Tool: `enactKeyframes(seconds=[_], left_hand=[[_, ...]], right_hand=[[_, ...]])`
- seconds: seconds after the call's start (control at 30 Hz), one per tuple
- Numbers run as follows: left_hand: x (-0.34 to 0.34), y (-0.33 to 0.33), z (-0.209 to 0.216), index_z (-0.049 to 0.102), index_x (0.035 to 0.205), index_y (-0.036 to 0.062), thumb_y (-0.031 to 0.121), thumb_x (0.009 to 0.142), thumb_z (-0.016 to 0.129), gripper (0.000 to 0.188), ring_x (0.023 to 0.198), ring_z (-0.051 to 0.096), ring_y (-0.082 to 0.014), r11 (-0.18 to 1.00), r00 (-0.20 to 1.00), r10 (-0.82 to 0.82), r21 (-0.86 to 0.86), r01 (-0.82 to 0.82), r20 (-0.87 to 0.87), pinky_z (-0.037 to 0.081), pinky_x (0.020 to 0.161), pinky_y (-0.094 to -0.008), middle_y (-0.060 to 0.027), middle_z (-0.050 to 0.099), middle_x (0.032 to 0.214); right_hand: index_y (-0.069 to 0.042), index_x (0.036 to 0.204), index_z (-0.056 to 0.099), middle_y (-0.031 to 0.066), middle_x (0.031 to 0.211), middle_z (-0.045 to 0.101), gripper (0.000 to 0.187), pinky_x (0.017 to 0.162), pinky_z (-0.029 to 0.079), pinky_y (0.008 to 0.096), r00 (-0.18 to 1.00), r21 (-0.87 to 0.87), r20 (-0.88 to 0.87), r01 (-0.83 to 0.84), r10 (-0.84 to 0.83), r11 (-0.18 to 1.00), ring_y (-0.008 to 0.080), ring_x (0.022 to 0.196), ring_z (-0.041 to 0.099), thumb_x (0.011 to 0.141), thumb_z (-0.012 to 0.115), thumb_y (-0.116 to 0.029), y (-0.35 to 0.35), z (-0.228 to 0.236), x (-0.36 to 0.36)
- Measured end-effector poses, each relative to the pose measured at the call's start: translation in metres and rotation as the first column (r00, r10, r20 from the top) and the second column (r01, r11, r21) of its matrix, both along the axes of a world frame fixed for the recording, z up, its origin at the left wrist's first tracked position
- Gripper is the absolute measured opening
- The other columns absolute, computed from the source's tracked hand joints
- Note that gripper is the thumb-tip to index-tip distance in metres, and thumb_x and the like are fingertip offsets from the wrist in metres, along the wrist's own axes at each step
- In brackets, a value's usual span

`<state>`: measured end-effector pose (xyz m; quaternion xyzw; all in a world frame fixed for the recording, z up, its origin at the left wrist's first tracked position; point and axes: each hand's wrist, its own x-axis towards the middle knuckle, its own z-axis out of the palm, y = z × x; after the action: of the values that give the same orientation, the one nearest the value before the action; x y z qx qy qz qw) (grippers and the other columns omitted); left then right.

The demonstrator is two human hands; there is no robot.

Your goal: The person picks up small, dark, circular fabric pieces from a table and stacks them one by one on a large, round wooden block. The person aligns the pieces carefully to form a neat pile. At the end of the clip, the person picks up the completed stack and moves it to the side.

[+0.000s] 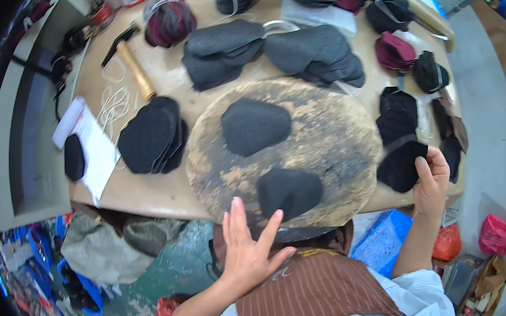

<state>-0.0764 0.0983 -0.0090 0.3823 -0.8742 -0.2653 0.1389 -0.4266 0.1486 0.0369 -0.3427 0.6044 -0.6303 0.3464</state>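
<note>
A round, worn wooden block [336,130] lies on the table in front of me. On it are two flat dark pieces with rounded outlines, an upper charcoal piece [256,125] and a lower black piece [291,194]. My left hand [244,254] is spread open at the block's near edge, its index fingertip at or just over the lower piece. Off the block's right side, my right hand [431,183] pinches the edge of a black fabric piece [399,168] between thumb and fingers. Other black pieces [397,109] lie just beyond it.
Stacked black pieces [152,136] and white paper [97,168] lie on the left, near a wooden-handled hammer [136,71] and white cord [113,105]. Grey stacks [223,50], tied bundles [388,11] and maroon pieces [394,50] line the back and right. A blue bag [385,243] is below the table.
</note>
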Motion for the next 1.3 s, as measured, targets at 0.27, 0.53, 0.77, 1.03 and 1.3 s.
enactKeyframes(seconds=[0.27, 0.53, 0.77, 1.03, 1.3], left_hand=[[0.005, 0.012, -0.011, 0.055, 0.13, 0.0182, 0.043, 0.074, 0.076, 0.065, 0.131, 0.016, -0.0557, 0.999, 0.998, 0.035, -0.037, -0.033, 0.05, 0.023, 0.104, -0.0621, -0.0394, 0.008, 0.142], [0.008, 0.013, -0.016, 0.052, 0.13, 0.0207, 0.041, 0.078, 0.073, 0.06, 0.133, 0.025, -0.0482, 0.998, 0.998, 0.063, 0.005, -0.063, -0.003, 0.029, 0.105, -0.0572, -0.0331, 0.02, 0.143], [0.013, 0.012, -0.021, 0.054, 0.129, 0.0224, 0.035, 0.075, 0.076, 0.06, 0.131, 0.032, -0.0438, 0.998, 0.998, 0.059, -0.028, -0.06, -0.032, 0.034, 0.104, -0.0524, -0.0288, 0.024, 0.144], [0.016, 0.01, -0.025, 0.057, 0.125, 0.0226, 0.029, 0.072, 0.078, 0.057, 0.128, 0.038, -0.0409, 0.996, 0.997, 0.058, -0.061, -0.061, -0.056, 0.036, 0.103, -0.0507, -0.0262, 0.027, 0.143], [0.004, -0.019, 0.001, 0.046, 0.133, 0.0025, 0.039, 0.071, 0.078, 0.079, 0.133, 0.036, -0.0378, 0.997, 0.982, -0.066, -0.053, 0.057, -0.177, 0.025, 0.108, -0.0531, -0.0275, 0.032, 0.144]], right_hand=[[0.004, 0.097, 0.064, 0.0037, 0.09, 0.067, 0.015, 0.074, 0.05, 0.0233, 0.792, 0.429, 0.086, -0.577, 0.605, 0.695, 0.007, 0.083, 0.06, 0.085, 0.068, -0.003, -0.083, -0.011, 0.1], [0.004, 0.095, 0.064, 0.0052, 0.084, 0.069, 0.017, 0.07, 0.05, 0.0237, 0.838, 0.46, -0.021, -0.477, 0.546, 0.749, 0.0073, 0.077, 0.061, 0.083, 0.07, -0.005, -0.08, -0.039, 0.114], [0.004, 0.092, 0.063, 0.0037, 0.081, 0.067, 0.015, 0.066, 0.048, 0.0206, 0.816, 0.485, -0.196, -0.401, 0.543, 0.778, 0.0055, 0.074, 0.06, 0.081, 0.071, -0.001, -0.08, -0.04, 0.12], [0.004, 0.091, 0.066, 0.0128, 0.081, 0.071, 0.022, 0.069, 0.052, 0.0265, 0.809, 0.508, -0.236, -0.369, 0.538, 0.778, 0.0133, 0.078, 0.068, 0.078, 0.076, -0.009, -0.081, -0.039, 0.122], [0.004, 0.092, 0.066, 0.0127, 0.08, 0.07, 0.023, 0.064, 0.052, 0.0267, 0.804, 0.503, -0.238, -0.378, 0.545, 0.777, 0.0131, 0.074, 0.067, 0.077, 0.076, -0.01, -0.083, -0.039, 0.121]])
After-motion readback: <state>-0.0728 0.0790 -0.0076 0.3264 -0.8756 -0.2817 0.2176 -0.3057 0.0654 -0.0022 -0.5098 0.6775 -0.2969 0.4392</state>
